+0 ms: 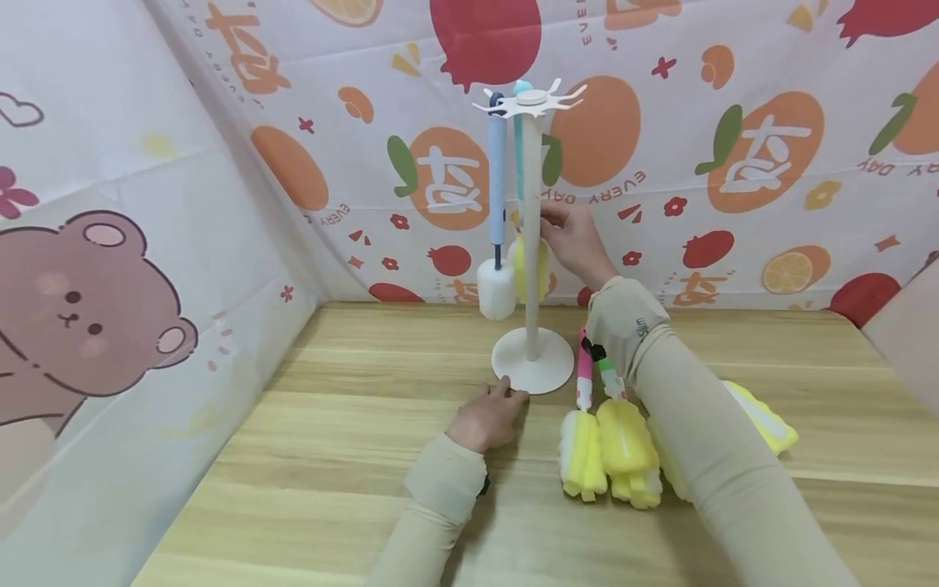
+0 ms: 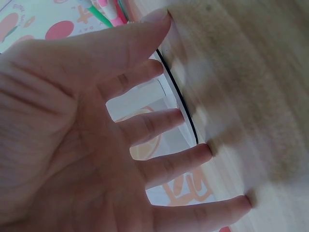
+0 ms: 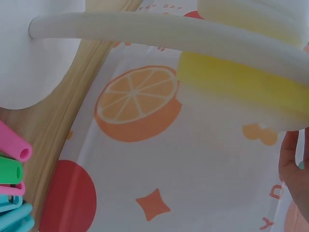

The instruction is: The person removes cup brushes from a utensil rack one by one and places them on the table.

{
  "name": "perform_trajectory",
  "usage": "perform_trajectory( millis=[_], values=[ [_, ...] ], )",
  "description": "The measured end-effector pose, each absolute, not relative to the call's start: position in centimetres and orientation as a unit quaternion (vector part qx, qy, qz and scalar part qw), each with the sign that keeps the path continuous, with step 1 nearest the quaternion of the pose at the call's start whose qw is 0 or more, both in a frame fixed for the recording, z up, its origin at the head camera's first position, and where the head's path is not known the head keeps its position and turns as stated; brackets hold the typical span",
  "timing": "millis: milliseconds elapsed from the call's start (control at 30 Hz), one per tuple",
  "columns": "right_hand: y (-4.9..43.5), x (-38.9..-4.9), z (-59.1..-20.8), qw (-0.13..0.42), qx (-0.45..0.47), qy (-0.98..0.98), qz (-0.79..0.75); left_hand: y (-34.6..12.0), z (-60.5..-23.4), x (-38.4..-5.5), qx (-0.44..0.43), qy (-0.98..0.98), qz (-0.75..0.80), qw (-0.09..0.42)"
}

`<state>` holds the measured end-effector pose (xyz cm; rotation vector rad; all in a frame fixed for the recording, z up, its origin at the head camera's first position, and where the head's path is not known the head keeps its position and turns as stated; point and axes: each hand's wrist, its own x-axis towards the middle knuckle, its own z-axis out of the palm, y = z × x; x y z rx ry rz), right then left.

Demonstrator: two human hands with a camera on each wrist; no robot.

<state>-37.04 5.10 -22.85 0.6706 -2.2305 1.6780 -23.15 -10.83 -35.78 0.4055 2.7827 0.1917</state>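
A white stand [image 1: 532,375] with a round base and a ring of hooks on top stands on the wooden table. From its hooks hang a light-blue-handled brush [image 1: 497,179] with a white sponge head and a teal-handled brush [image 1: 518,273] with a yellow and white head. My right hand [image 1: 579,244] reaches behind the pole and pinches the teal-handled brush just above its sponge; the pole partly hides the fingertips. My left hand [image 1: 487,417] rests with its fingertips on the table at the base's front edge, fingers [image 2: 149,128] straight and spread.
Sponge brushes lie right of the base, one pink-handled [image 1: 584,448], one green-handled [image 1: 627,440]. Another yellow sponge head [image 1: 763,416] shows beyond the right sleeve, which covers part of the group. A fruit-print cloth [image 1: 697,163] hangs behind the table.
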Motion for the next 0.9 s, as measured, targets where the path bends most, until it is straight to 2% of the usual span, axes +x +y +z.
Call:
perform_trajectory(
  millis=[267, 900],
  values=[
    [5.2, -37.1, -21.7, 0.145, 0.251, -0.792, 0.537, -10.7, -35.8, -23.2, 0.137, 0.975, 0.069, 0.161],
    [5.5, -37.0, -20.7, 0.136, 0.185, -0.812, 0.537, -10.5, -35.9, -23.3, 0.139, 0.975, 0.066, 0.161]
  ],
)
